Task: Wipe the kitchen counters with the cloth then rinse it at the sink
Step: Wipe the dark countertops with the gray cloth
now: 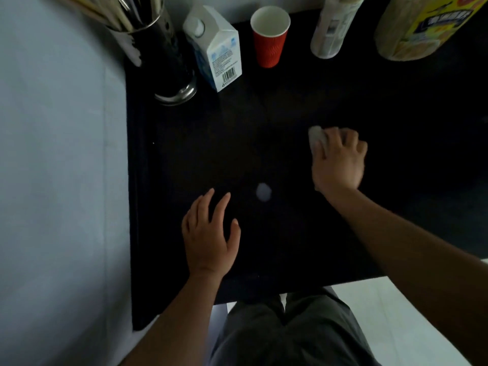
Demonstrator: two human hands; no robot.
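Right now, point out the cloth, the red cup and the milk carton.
cloth (315, 137), head view, pale corner showing beyond the right hand's fingers
red cup (270, 47), head view, ribbed outer wall
milk carton (224, 62), head view, side panel above the barcode

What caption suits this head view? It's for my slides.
Right hand presses a cloth on the black counter; left hand open.

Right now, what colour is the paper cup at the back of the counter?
Red ribbed outside, white inside; the paper cup shows clearly in the head view.
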